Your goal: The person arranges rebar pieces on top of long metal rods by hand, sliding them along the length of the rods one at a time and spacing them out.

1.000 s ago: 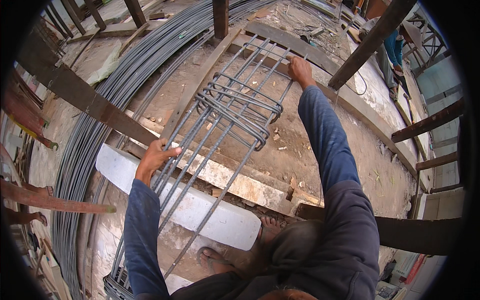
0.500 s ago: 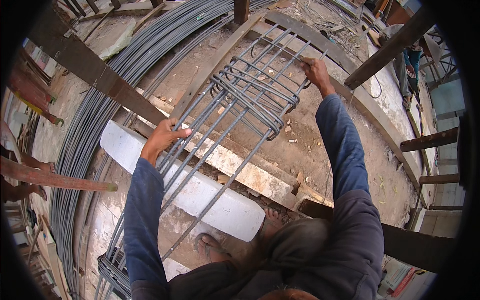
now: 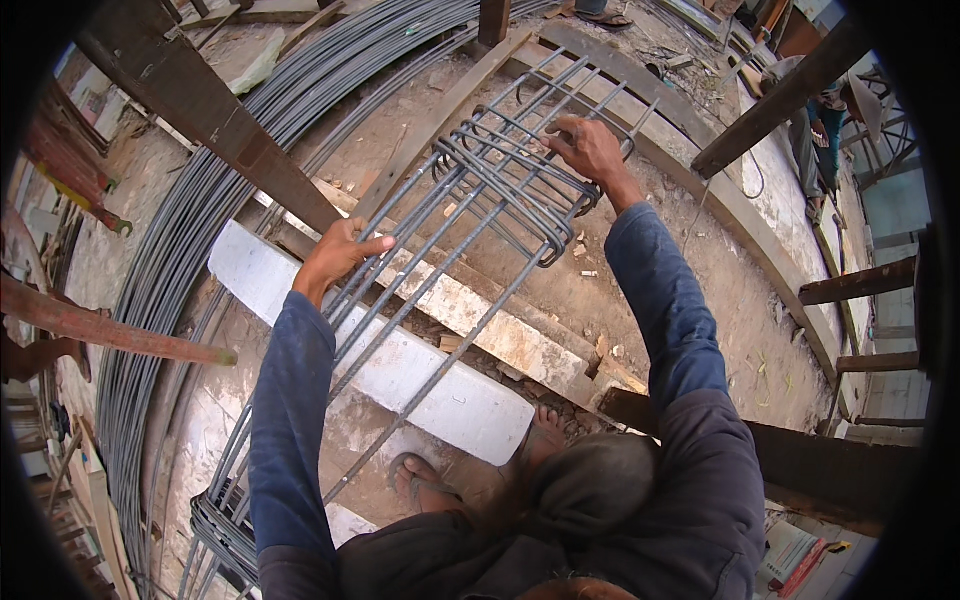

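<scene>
A long rebar cage (image 3: 470,340) lies slanting in front of me, over a whitish beam (image 3: 430,395). Around its far part sits a bunch of bent stirrups (image 3: 512,205); another bunch of stirrups (image 3: 222,528) is at the near left end. My left hand (image 3: 340,255) grips the cage's left-hand bars, thumb stretched over them. Over the far bars, just beyond the bunched stirrups, is my right hand (image 3: 592,158) with its fingers curled inward. Whatever its fingertips hold, if anything, I cannot make out.
Long coiled steel bars (image 3: 200,220) curve along the left. Dark timber posts (image 3: 215,125) slant across, and a reddish pole (image 3: 120,325) juts in from the left. Planks (image 3: 440,135) frame the dirt ground. Another person (image 3: 815,130) is at the far right; sandalled feet (image 3: 600,14) show at the top.
My right hand has left the cage's right edge and moved left and slightly nearer, over the middle bars. My left hand stays on the left bars. Sandalled feet have appeared at the top.
</scene>
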Action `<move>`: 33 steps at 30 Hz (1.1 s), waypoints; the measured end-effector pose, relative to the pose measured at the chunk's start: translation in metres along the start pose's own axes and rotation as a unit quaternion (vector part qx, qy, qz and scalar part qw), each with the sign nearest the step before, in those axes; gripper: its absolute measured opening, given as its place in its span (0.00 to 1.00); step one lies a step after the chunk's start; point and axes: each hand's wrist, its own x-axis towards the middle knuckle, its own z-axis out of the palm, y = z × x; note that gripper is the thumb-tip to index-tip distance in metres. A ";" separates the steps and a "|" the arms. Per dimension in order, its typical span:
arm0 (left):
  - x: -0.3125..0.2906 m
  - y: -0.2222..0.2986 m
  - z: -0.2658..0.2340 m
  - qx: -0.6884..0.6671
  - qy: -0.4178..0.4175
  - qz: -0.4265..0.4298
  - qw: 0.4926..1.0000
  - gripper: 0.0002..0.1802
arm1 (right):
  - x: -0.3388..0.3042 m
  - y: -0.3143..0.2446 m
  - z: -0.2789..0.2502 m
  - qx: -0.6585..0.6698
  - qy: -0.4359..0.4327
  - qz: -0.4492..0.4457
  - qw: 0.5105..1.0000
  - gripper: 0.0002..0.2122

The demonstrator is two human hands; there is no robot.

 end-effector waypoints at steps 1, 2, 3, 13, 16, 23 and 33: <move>0.001 0.002 0.003 0.005 0.000 0.004 1.000 0.34 | -0.003 0.001 0.006 -0.019 0.025 -0.033 0.999 0.11; 0.003 0.004 0.006 0.004 -0.002 0.004 1.000 0.34 | -0.006 0.005 0.010 -0.020 0.024 -0.032 0.999 0.11; 0.006 0.007 0.009 0.009 -0.004 0.006 1.000 0.35 | -0.009 0.009 0.013 -0.037 0.038 -0.013 0.999 0.11; 0.011 -0.010 -0.002 0.022 -0.022 -0.013 0.999 0.62 | -0.027 -0.056 0.024 -0.121 0.071 -0.058 0.988 0.05; 0.012 -0.009 0.000 0.029 -0.016 -0.010 0.999 0.62 | -0.028 -0.059 0.027 -0.125 0.077 -0.061 0.987 0.06; 0.008 -0.010 0.005 0.047 0.053 0.037 0.997 0.32 | -0.037 -0.071 0.029 -0.032 -0.047 -0.058 0.997 0.09; 0.002 -0.004 -0.015 -0.047 -0.033 0.014 0.998 0.22 | -0.078 -0.134 0.042 0.174 -0.124 -0.151 0.965 0.08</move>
